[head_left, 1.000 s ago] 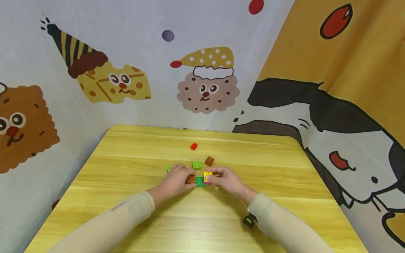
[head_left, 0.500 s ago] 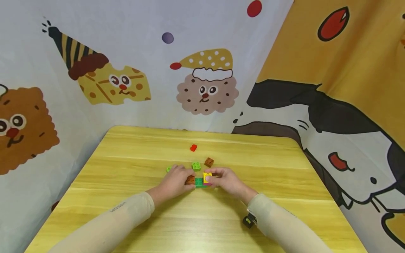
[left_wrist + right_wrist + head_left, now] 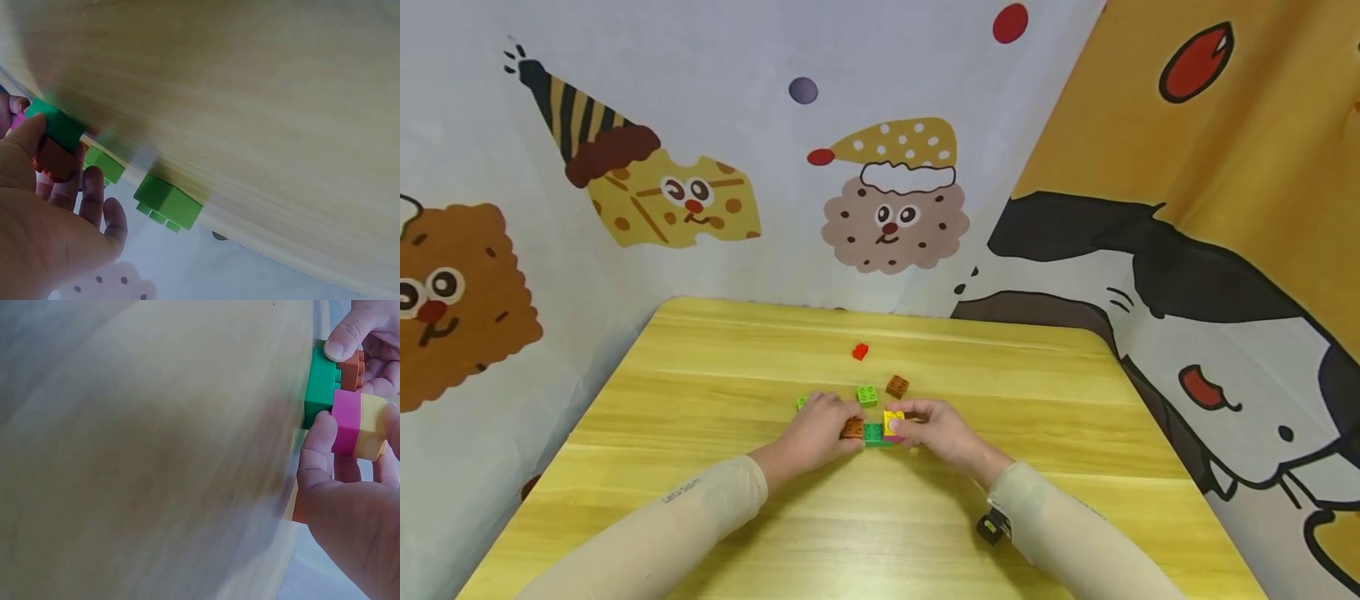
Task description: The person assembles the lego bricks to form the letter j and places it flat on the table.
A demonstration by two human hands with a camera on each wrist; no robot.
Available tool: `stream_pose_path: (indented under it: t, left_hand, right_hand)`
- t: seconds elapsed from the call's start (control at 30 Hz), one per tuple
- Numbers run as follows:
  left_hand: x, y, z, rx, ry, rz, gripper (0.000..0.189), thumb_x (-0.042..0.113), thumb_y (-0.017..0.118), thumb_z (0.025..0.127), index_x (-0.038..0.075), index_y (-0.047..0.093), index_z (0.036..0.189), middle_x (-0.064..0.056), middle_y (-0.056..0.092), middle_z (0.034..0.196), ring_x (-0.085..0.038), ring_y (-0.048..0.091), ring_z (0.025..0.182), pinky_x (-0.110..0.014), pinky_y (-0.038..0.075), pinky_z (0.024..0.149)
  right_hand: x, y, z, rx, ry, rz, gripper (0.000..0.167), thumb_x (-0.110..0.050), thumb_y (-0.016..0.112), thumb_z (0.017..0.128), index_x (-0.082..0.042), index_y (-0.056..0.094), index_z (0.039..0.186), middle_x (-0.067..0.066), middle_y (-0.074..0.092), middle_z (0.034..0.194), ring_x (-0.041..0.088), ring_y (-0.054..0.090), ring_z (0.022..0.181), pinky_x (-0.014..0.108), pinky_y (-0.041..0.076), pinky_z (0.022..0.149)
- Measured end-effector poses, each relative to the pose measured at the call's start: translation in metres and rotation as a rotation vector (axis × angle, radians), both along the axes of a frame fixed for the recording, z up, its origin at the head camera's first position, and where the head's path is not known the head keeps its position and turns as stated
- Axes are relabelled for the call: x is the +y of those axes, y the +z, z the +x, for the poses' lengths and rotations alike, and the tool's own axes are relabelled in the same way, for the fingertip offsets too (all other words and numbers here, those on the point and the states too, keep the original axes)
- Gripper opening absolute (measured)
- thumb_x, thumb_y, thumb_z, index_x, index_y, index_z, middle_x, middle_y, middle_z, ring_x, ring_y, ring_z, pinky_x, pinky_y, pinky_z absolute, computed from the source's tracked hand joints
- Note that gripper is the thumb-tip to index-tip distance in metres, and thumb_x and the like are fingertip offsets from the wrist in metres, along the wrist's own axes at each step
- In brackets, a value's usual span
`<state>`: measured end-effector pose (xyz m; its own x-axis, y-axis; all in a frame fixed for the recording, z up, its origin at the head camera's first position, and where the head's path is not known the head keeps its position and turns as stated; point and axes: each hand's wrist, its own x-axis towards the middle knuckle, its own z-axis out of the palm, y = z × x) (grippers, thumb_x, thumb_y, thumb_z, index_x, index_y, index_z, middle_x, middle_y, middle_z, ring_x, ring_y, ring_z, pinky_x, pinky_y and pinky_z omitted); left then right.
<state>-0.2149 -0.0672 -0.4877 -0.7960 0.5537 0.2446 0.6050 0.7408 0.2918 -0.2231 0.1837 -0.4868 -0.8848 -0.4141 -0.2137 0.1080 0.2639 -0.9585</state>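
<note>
My left hand (image 3: 816, 429) grips a long green toy brick (image 3: 319, 390) together with the orange-brown brick (image 3: 853, 428) stacked on its left end, thumb on the near side and fingers behind. At the right end, my right hand (image 3: 946, 435) pinches a yellow brick (image 3: 893, 419) and the pink brick (image 3: 346, 422) joined under it. In the right wrist view the pink brick sits right at the studs of the green one. Studs (image 3: 872, 429) in the middle of the green brick show between the two hands.
Beyond the hands on the wooden table (image 3: 715, 358) lie a light green brick (image 3: 867, 396), a brown brick (image 3: 897, 386) and a small red brick (image 3: 861, 352). Another light green brick (image 3: 167, 202) lies past the left fingers, partly covered in the head view. A printed curtain (image 3: 700, 275) hangs behind.
</note>
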Motion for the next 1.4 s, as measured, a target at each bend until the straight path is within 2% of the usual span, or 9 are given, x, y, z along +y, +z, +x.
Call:
stream_pose_path:
  t: [0.4, 0.63, 0.83, 1.03, 1.13, 1.23, 1.3, 1.4]
  left_hand:
    - [0.003, 0.005, -0.001, 0.017, 0.003, -0.02, 0.038, 0.041, 0.082, 0.081, 0.017, 0.072, 0.109, 0.005, 0.069, 0.092, -0.015, 0.056, 0.085, -0.04, 0.043, 0.087]
    - [0.005, 0.007, 0.0, 0.032, -0.006, -0.028, 0.037, 0.041, 0.081, 0.081, 0.017, 0.07, 0.107, 0.006, 0.069, 0.091, -0.015, 0.056, 0.085, -0.039, 0.043, 0.083]
    - [0.004, 0.008, 0.002, 0.006, -0.007, -0.046, 0.041, 0.044, 0.079, 0.083, 0.017, 0.068, 0.112, 0.006, 0.069, 0.095, -0.015, 0.054, 0.088, -0.038, 0.041, 0.084]
    - [-0.001, 0.007, 0.002, -0.014, -0.004, -0.012, 0.047, 0.046, 0.077, 0.085, 0.017, 0.067, 0.12, 0.005, 0.069, 0.104, -0.018, 0.055, 0.098, -0.042, 0.04, 0.095]
    - [-0.004, 0.007, 0.003, 0.002, -0.012, 0.0, 0.039, 0.045, 0.077, 0.085, 0.02, 0.069, 0.115, 0.009, 0.069, 0.101, -0.016, 0.054, 0.1, -0.04, 0.038, 0.096]
    - [-0.006, 0.008, 0.003, 0.026, -0.025, 0.003, 0.032, 0.043, 0.078, 0.085, 0.023, 0.071, 0.107, 0.013, 0.067, 0.095, -0.014, 0.053, 0.097, -0.038, 0.038, 0.092]
    - [-0.007, 0.008, 0.003, 0.036, -0.029, -0.004, 0.028, 0.043, 0.078, 0.085, 0.024, 0.072, 0.104, 0.014, 0.067, 0.093, -0.013, 0.053, 0.097, -0.038, 0.038, 0.09]
    - [-0.006, 0.009, 0.003, 0.04, -0.031, -0.01, 0.026, 0.042, 0.078, 0.084, 0.024, 0.072, 0.102, 0.013, 0.068, 0.093, -0.014, 0.054, 0.097, -0.038, 0.039, 0.09]
  right_hand:
    - [0.001, 0.007, 0.002, -0.003, -0.006, -0.027, 0.048, -0.029, 0.073, 0.091, -0.005, 0.061, 0.132, 0.012, 0.068, 0.111, 0.038, 0.067, 0.09, 0.045, 0.055, 0.08]
    - [0.003, 0.009, 0.002, 0.013, 0.006, -0.021, 0.05, -0.028, 0.072, 0.092, -0.004, 0.059, 0.134, 0.013, 0.067, 0.113, 0.037, 0.066, 0.09, 0.044, 0.055, 0.079]
    - [0.01, 0.011, -0.001, 0.036, 0.025, -0.013, 0.055, -0.033, 0.072, 0.092, -0.005, 0.057, 0.137, 0.015, 0.063, 0.12, 0.038, 0.065, 0.095, 0.047, 0.055, 0.084]
    - [0.023, 0.022, -0.011, 0.155, -0.03, 0.094, 0.05, -0.037, 0.066, 0.096, -0.004, 0.059, 0.133, 0.016, 0.066, 0.114, 0.038, 0.063, 0.098, 0.05, 0.054, 0.084]
    - [0.028, 0.027, -0.02, 0.244, -0.074, 0.202, 0.042, -0.036, 0.065, 0.097, -0.01, 0.063, 0.13, 0.008, 0.068, 0.115, 0.029, 0.065, 0.099, 0.045, 0.054, 0.084]
    - [0.029, 0.03, -0.031, 0.334, -0.11, 0.327, 0.038, -0.04, 0.065, 0.096, -0.018, 0.066, 0.127, -0.003, 0.067, 0.118, 0.019, 0.063, 0.103, 0.039, 0.053, 0.085]
    - [0.029, 0.03, -0.037, 0.377, -0.123, 0.385, 0.036, -0.041, 0.066, 0.095, -0.021, 0.066, 0.125, -0.004, 0.066, 0.118, 0.018, 0.062, 0.103, 0.038, 0.053, 0.085]
    - [0.027, 0.028, -0.045, 0.413, -0.128, 0.441, 0.037, -0.038, 0.067, 0.095, -0.018, 0.066, 0.127, 0.0, 0.066, 0.119, 0.02, 0.062, 0.102, 0.038, 0.054, 0.084]
